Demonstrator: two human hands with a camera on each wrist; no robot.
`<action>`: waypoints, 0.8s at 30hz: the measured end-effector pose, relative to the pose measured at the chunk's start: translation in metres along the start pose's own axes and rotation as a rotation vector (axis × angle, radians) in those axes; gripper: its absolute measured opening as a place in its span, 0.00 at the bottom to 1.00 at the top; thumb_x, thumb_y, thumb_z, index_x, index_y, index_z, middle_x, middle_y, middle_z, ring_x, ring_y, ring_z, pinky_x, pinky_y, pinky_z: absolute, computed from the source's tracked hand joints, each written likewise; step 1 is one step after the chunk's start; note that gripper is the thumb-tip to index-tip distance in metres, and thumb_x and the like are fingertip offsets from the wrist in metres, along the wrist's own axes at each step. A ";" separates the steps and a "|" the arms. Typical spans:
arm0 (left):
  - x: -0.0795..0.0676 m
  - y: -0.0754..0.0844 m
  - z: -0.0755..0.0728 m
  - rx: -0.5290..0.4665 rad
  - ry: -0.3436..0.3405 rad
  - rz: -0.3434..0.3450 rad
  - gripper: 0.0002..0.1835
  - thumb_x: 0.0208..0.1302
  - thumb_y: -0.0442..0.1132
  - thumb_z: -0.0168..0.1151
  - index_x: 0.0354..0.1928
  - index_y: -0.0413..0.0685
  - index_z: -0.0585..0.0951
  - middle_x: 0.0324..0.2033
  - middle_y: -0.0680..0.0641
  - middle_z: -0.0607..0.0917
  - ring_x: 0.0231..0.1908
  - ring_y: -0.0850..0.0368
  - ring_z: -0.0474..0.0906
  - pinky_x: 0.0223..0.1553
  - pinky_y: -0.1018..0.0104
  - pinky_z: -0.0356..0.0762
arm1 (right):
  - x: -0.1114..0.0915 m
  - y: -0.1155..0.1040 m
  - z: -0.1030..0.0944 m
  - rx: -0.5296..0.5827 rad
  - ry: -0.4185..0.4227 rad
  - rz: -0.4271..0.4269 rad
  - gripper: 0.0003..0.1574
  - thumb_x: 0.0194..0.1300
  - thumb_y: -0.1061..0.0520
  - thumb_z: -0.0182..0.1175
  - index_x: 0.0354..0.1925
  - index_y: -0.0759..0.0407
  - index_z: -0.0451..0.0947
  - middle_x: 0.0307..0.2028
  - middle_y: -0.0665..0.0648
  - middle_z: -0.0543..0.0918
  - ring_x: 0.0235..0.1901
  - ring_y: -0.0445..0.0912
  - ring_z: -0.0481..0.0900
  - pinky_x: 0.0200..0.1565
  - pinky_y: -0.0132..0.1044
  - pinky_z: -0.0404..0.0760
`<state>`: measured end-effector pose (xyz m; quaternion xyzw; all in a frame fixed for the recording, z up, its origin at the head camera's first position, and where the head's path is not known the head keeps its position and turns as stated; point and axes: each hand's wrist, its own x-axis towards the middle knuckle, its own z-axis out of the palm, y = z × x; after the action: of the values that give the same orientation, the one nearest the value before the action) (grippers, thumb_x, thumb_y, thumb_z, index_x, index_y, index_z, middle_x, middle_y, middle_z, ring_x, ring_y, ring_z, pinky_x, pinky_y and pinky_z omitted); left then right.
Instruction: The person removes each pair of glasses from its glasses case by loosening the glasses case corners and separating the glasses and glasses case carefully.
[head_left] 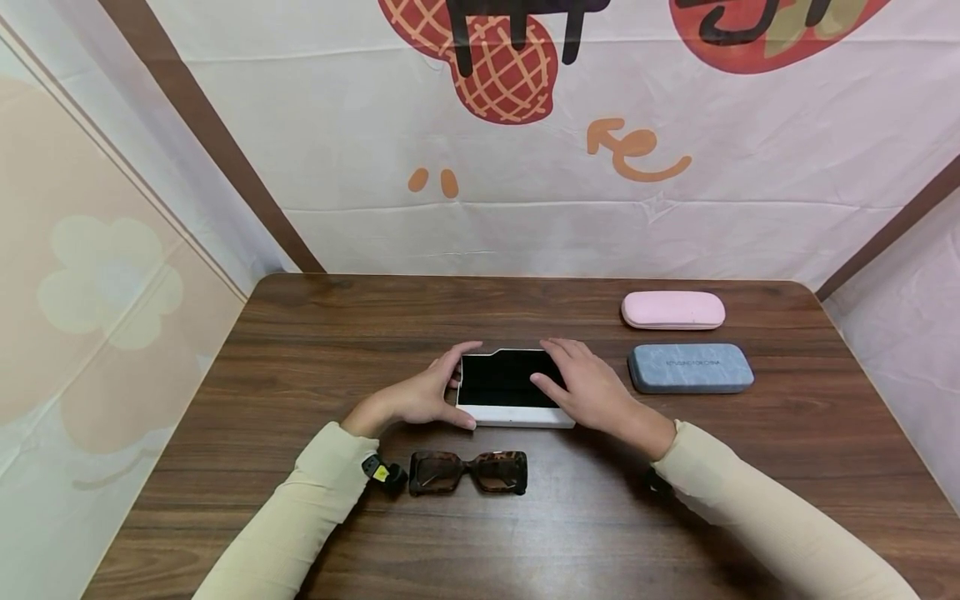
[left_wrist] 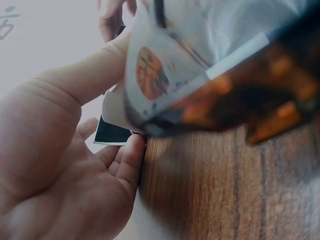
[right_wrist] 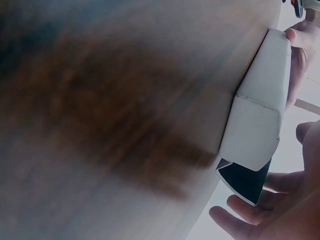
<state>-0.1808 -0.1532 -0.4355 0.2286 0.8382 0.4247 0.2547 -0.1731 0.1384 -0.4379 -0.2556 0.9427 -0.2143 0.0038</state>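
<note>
A white case with a black upper face (head_left: 501,377) lies flat on the wooden table in the head view. At its left end my left hand (head_left: 423,396) holds it, thumb at the front corner and fingers round the side and back. My right hand (head_left: 592,390) lies over the right end, thumb above the black face and fingers reaching to the back edge. In the right wrist view its fingers are spread beside a black flap (right_wrist: 245,181) at the end of the white case (right_wrist: 257,110). Tortoiseshell sunglasses (head_left: 468,472) rest in front of the case.
Toward the back right of the table (head_left: 337,333) lie a pink glasses case (head_left: 672,310) and a blue glasses case (head_left: 690,368). A printed cloth (head_left: 525,237) hangs behind the table. The sunglasses (left_wrist: 220,100) look large and blurred in the left wrist view.
</note>
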 end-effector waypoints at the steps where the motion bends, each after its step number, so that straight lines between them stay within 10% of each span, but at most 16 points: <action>1: 0.000 0.000 0.000 -0.004 0.000 -0.002 0.63 0.52 0.40 0.82 0.80 0.53 0.46 0.63 0.37 0.62 0.59 0.42 0.68 0.62 0.46 0.67 | 0.000 0.000 0.000 0.003 0.003 0.002 0.38 0.78 0.39 0.52 0.71 0.65 0.68 0.68 0.67 0.72 0.68 0.59 0.68 0.64 0.57 0.71; 24: 0.001 -0.003 0.000 0.046 -0.001 0.003 0.58 0.53 0.42 0.81 0.79 0.52 0.51 0.63 0.36 0.63 0.57 0.44 0.70 0.60 0.49 0.69 | -0.001 -0.002 -0.007 0.279 0.143 0.097 0.18 0.80 0.52 0.53 0.50 0.61 0.84 0.43 0.58 0.87 0.42 0.49 0.83 0.49 0.51 0.80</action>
<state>-0.1820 -0.1546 -0.4379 0.2357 0.8473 0.4056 0.2491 -0.1715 0.1398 -0.4311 -0.1909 0.9128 -0.3606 -0.0176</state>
